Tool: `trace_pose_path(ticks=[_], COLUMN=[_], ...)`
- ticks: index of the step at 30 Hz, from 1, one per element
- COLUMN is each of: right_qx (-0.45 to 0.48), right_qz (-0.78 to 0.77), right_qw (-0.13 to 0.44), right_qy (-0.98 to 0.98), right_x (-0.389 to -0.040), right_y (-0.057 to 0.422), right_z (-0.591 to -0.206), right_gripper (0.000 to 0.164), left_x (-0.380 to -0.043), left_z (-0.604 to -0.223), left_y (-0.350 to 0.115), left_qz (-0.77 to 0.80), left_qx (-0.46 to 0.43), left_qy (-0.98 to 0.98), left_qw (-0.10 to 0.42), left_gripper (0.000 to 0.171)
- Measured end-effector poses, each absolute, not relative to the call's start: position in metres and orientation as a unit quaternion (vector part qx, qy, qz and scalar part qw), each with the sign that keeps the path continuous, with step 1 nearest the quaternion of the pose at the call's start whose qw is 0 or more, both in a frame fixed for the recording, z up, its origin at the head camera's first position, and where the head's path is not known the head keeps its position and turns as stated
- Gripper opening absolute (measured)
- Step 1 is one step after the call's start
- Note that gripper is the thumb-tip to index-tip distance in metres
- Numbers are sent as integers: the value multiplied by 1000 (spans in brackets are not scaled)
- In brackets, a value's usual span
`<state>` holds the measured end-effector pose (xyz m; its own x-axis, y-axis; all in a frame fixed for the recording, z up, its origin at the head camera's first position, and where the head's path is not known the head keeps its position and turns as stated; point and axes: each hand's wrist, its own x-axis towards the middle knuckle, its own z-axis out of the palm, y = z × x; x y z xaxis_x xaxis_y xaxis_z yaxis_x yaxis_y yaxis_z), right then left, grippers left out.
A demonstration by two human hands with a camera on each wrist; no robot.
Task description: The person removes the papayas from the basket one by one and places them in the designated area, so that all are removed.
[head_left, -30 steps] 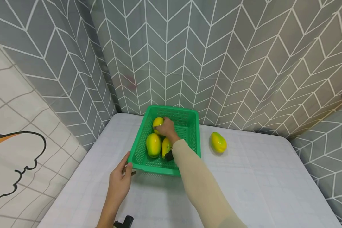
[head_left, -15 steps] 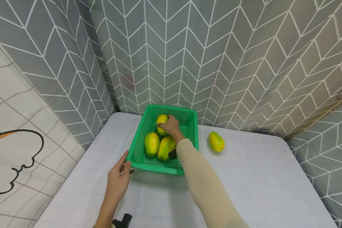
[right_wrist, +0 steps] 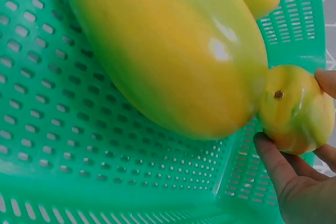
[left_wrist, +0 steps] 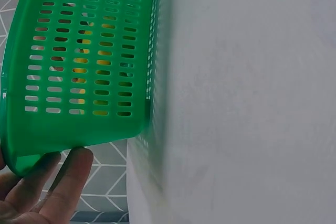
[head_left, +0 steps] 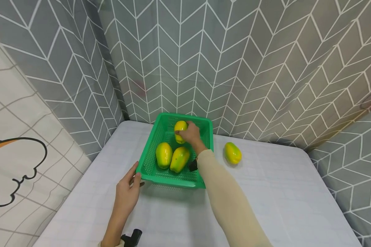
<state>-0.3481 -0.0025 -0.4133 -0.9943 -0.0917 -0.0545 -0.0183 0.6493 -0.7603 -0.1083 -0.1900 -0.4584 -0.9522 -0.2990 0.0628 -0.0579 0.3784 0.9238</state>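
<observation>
A green plastic basket [head_left: 170, 181] with slotted walls sits on the table. At its near-left corner my left hand [head_left: 127, 193] grips the rim, thumb on top; in the left wrist view its fingers [left_wrist: 68, 184] reach under the edge. Inside the basket, toward the back, my right hand [head_left: 192, 134] holds a yellow-green papaya [head_left: 180, 128] between thumb and fingers. The right wrist view shows this papaya [right_wrist: 294, 111] end-on, its dark stem scar facing the camera. Two more papayas, one on the left [head_left: 164, 155] and one beside it [head_left: 179, 160], lie closer to the front.
Another papaya [head_left: 233, 153] lies on the white tabletop [head_left: 275, 192], right of the basket. A grey curtain [head_left: 179, 61] with a white chevron pattern hangs right behind the table. On the left is a white checked curtain [head_left: 24, 144].
My right hand has shifted the held papaya rightward and slightly back inside the basket, exposing more of the front papaya. The left hand has kept its grip on the corner.
</observation>
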Motion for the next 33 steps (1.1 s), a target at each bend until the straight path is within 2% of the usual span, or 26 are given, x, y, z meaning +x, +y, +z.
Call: trace_pose_path(ticks=[28,33], right_qx=[-44,-40], right_qz=[-422,-412], right_qw=[37,39], right_qy=[905,910], right_x=[-347,-349], right_y=[55,67], right_z=[-390,-386], right_gripper=[78,82], left_x=[-110,-110], left_z=[-458,-457], left_y=[-190,-190], left_qz=[-555,-553], left_qx=[105,106], left_qy=[-818,-819], left_qw=[110,108], left_gripper=[51,51])
